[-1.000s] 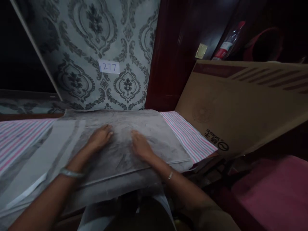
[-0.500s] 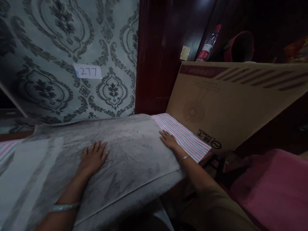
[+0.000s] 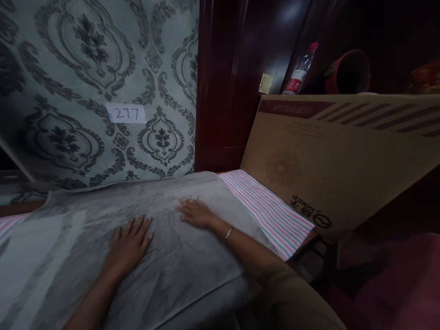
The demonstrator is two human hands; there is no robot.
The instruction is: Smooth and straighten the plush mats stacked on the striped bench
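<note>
"Fabric (image 3: 192, 256), grey and mottled: where does it lie?"

"Spread out in front of the person, overlapping a striped cloth (image 3: 268, 208). The stripes, pink, white and grey-blue, show on the right, with a small piece more at the far left edge. Pale bands cross the grey on the left, and a line (a fold or a seam, I can't tell which) slants along its near part."

"And the left hand (image 3: 132, 238)?"

"Palm down on the grey, fingers fanned wide, gripping nothing."

"The right hand (image 3: 195, 213)?"

"Also palm down over the fabric, around its middle, with the fingers stretched out and apart rather than pinching. The fingertips are blurred, so I can't tell how firmly they press. A thin bracelet (image 3: 228, 234) circles that wrist."

"What stands around them?"

"A big cardboard box (image 3: 343, 160) on the right, just beyond the striped cloth, its YANGZI lettering upside down. A bottle (image 3: 298, 75) with a red cap rises behind its top edge. Straight ahead is patterned wallpaper (image 3: 165, 98) bearing a white card (image 3: 127, 113) marked 277, and something pink (image 3: 405, 284) fills the lower right corner."
</note>
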